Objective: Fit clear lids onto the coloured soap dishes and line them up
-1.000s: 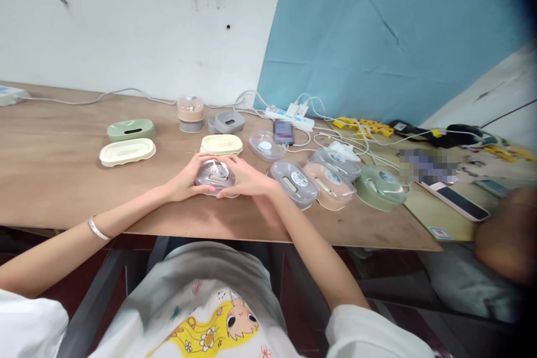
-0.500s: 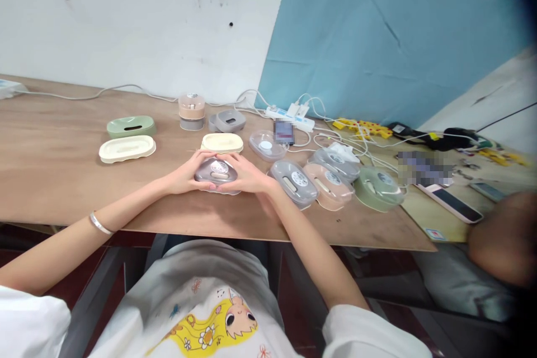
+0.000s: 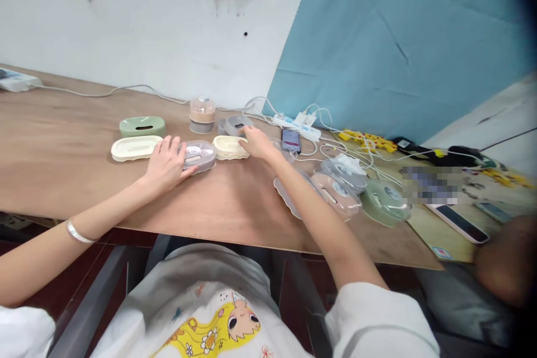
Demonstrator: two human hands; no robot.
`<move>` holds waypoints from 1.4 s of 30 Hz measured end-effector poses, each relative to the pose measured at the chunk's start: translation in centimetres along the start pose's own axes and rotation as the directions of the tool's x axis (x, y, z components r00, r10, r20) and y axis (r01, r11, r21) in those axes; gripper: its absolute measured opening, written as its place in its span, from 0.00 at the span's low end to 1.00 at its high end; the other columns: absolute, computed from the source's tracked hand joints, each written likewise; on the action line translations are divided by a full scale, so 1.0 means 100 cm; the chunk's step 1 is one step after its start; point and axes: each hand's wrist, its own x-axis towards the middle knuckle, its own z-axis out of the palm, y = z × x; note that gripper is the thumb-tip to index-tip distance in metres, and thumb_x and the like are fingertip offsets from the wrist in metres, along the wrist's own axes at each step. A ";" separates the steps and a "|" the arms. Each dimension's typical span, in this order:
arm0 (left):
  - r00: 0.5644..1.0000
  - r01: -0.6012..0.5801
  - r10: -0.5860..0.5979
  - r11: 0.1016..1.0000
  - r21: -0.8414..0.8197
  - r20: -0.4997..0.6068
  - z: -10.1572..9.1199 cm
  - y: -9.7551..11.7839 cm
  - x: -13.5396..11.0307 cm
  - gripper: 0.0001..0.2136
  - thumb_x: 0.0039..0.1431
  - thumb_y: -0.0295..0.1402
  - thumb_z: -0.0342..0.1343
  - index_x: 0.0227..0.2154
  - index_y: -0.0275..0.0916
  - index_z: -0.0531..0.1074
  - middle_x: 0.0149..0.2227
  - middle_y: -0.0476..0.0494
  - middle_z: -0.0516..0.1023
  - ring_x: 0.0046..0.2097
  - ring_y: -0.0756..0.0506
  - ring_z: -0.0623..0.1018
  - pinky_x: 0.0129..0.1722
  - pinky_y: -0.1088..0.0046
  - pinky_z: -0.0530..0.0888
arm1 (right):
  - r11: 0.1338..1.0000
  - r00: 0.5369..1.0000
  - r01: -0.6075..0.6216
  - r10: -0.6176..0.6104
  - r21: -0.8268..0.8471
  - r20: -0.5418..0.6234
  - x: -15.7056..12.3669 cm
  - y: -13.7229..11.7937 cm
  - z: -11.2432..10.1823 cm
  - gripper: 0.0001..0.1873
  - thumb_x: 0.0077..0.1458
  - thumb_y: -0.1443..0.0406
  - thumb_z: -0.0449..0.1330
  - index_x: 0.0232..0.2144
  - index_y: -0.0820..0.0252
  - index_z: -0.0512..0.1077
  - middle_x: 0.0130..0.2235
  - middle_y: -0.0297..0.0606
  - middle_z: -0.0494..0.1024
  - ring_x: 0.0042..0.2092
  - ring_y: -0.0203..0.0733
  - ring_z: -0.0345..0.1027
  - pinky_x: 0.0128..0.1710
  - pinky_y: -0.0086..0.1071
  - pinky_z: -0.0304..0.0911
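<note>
I had slid the grey lidded box (image 3: 198, 155) left beside the cream tray (image 3: 136, 147); my left hand (image 3: 166, 163) lay flat on it. My right hand (image 3: 257, 143) reached the cream base (image 3: 227, 147), its grip hidden.

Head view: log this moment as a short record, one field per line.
left hand: left hand lies flat against the grey box with clear lid
right hand: right hand reaches over the cream box towards the grey box at the back
left of the hands: cream tray, green tray
right of the arm: pink box, green box
surface: wooden table
</note>
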 end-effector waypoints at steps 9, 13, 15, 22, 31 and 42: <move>0.978 0.171 -0.177 0.983 0.069 0.107 0.031 -0.026 0.069 0.24 0.62 0.24 0.39 0.60 0.18 0.56 0.54 0.18 0.67 0.57 0.28 0.64 0.50 0.51 0.62 | 0.981 0.993 -0.115 0.111 -0.157 -0.035 0.049 0.008 0.042 0.20 0.61 0.60 0.57 0.54 0.60 0.65 0.56 0.43 0.67 0.56 0.49 0.63 0.55 0.51 0.60; 0.986 0.128 -0.125 0.992 -0.017 0.107 0.043 -0.028 0.078 0.26 0.61 0.21 0.37 0.62 0.18 0.50 0.61 0.18 0.58 0.63 0.30 0.57 0.58 0.47 0.53 | 0.978 0.995 -0.096 0.087 -0.183 -0.057 0.047 0.011 0.038 0.14 0.63 0.65 0.53 0.50 0.61 0.69 0.53 0.45 0.71 0.56 0.49 0.63 0.55 0.48 0.57; 0.992 0.009 0.003 0.996 -0.093 0.128 0.045 -0.015 0.076 0.26 0.62 0.26 0.42 0.63 0.24 0.51 0.64 0.24 0.55 0.66 0.33 0.53 0.62 0.50 0.48 | 0.981 0.996 -0.072 0.062 -0.181 -0.059 0.043 0.012 0.035 0.15 0.64 0.69 0.48 0.47 0.62 0.71 0.51 0.47 0.73 0.56 0.50 0.62 0.55 0.46 0.56; 0.951 -0.200 0.263 0.924 -0.327 0.161 0.040 0.039 0.064 0.25 0.61 0.50 0.48 0.54 0.39 0.65 0.60 0.34 0.64 0.59 0.33 0.63 0.56 0.42 0.57 | 0.992 1.000 -0.009 0.006 -0.125 -0.028 0.040 0.018 0.034 0.22 0.59 0.63 0.57 0.54 0.63 0.65 0.55 0.49 0.71 0.56 0.52 0.62 0.55 0.45 0.56; 0.977 -0.160 0.202 0.907 -0.390 0.071 0.022 0.026 0.021 0.10 0.59 0.37 0.51 0.37 0.38 0.73 0.44 0.37 0.72 0.47 0.36 0.71 0.51 0.48 0.61 | 1.000 1.000 -0.015 0.015 -0.025 0.021 0.050 0.015 0.044 0.25 0.57 0.52 0.59 0.47 0.68 0.71 0.49 0.49 0.75 0.51 0.45 0.68 0.49 0.32 0.61; 0.856 -0.336 0.514 0.623 -0.707 0.046 -0.002 0.028 -0.040 0.08 0.59 0.39 0.56 0.34 0.40 0.69 0.56 0.37 0.66 0.57 0.38 0.67 0.57 0.56 0.62 | 0.982 0.999 -0.026 0.019 -0.186 -0.037 0.027 -0.011 0.033 0.16 0.60 0.73 0.48 0.50 0.68 0.67 0.51 0.56 0.73 0.52 0.52 0.67 0.49 0.40 0.61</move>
